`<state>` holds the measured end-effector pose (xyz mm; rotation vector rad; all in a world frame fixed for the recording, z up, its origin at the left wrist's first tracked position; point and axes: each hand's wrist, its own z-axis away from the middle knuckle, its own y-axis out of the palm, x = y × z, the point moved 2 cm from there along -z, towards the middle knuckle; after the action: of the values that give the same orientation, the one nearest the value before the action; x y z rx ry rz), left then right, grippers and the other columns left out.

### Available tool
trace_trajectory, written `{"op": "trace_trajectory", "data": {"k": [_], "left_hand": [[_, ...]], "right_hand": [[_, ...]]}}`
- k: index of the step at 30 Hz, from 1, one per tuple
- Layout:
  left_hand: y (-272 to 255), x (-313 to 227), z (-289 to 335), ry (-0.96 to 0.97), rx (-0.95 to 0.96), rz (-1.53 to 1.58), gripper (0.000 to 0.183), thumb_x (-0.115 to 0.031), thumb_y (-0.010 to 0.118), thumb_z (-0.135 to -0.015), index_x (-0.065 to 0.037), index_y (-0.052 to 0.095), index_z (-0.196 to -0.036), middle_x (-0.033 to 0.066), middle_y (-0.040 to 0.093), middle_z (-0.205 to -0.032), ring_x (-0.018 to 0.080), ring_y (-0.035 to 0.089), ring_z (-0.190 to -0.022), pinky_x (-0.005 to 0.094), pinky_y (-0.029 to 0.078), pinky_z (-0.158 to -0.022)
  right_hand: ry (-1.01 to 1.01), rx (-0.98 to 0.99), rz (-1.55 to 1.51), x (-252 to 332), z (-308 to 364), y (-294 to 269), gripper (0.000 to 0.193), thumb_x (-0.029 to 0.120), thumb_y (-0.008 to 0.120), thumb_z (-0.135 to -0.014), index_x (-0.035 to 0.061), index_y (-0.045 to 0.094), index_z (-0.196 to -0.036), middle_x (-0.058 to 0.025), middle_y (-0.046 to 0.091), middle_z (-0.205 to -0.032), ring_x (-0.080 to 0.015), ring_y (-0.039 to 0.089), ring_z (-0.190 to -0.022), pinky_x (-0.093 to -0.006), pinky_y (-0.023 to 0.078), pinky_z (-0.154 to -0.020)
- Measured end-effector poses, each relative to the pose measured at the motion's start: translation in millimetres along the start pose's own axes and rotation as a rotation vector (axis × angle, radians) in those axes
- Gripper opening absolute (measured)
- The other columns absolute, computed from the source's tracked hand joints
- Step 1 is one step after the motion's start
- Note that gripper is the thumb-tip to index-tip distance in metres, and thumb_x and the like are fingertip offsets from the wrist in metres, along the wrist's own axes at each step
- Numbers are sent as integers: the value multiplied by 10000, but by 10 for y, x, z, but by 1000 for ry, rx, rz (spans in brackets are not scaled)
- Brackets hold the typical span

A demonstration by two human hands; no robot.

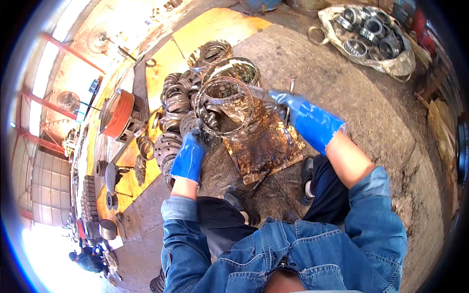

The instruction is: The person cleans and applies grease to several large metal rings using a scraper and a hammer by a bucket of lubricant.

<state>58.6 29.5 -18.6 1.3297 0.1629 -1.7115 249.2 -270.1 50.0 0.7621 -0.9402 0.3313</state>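
Observation:
My left hand (pixel 189 155), in a blue rubber glove, is closed at the lower left rim of a large thin metal ring (pixel 251 110). The ring is tilted up in front of a greasy, open-topped round container (pixel 251 73). My right hand (pixel 309 117), gloved the same way, is closed around a grey, blade-like tool (pixel 260 93) that points left at the ring's right edge; its exact kind is blurred. An upright thin metal rod (pixel 292 84) shows beside the right glove. Below the container lies a rusty, oil-stained plate (pixel 264 154).
Stacked metal rings and discs (pixel 177 100) crowd the left of the container, with drilled flanges (pixel 167 146) nearer me. A white sack (pixel 337 41) of gear rings lies far right. An orange-red drum-shaped part (pixel 118 113) stands left. My shoes (pixel 244 207) flank the plate's near end.

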Motion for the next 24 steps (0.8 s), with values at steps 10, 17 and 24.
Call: {"op": "trace_trajectory", "data": {"k": [10, 17, 24], "left_hand": [[30, 258, 145, 585, 49, -598, 315, -216, 670, -870, -76, 635, -1149, 84, 698, -1047, 233, 666, -933, 374, 542, -794], [242, 41, 490, 1216, -34, -1332, 501, -199, 772, -724, -24, 611, -1165, 184, 655, -1103, 361, 621, -1035, 400, 492, -915], [597, 205, 645, 943, 80, -1867, 493, -158, 714, -675, -155, 607, -1155, 101, 654, -1108, 321, 645, -973, 413, 534, -784]], "right_hand": [[-260, -84, 191, -337, -268, 175, 250, 162, 752, -812, 29, 695, -1016, -10, 655, -749, -96, 597, -631, -233, 476, -568], [-338, -59, 1291, -209, -83, 354, 447, 332, 667, -800, 92, 620, -1173, -170, 689, -989, -308, 663, -917, -386, 517, -812], [-249, 101, 1489, -515, -141, 759, 488, 327, 660, -787, 100, 601, -1215, -194, 683, -1022, -340, 656, -959, -414, 513, -843]]}}
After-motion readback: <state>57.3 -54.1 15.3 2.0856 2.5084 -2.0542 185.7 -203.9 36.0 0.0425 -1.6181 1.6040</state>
